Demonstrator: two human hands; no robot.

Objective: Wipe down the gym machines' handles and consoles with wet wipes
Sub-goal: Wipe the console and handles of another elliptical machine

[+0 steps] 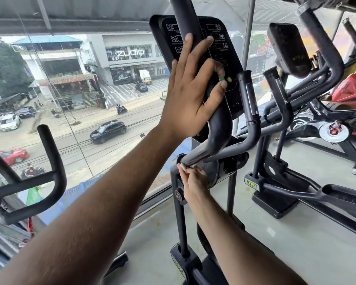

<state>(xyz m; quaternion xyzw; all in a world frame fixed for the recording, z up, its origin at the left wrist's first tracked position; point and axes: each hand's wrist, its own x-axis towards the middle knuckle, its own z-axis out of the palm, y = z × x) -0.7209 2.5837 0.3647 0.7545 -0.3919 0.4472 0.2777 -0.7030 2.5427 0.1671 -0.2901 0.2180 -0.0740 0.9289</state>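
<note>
A black curved handle [218, 128] of the elliptical machine rises in front of its dark console [226, 52]. My left hand [193, 85] grips this handle about halfway up, with its fingers and thumb curled round the bar. Lower down, my right hand [193, 179] pinches a small white wet wipe [185, 167] against the shiny base of the handle, where the bar meets the pivot. Most of the wipe is hidden under my fingers.
A second upright handle [249, 99] stands right of the console. More machines [296, 112] crowd the right side, and another black handlebar [49, 161] sits at the left. A glass wall [90, 89] ahead overlooks a street. The grey floor [296, 243] spreads below.
</note>
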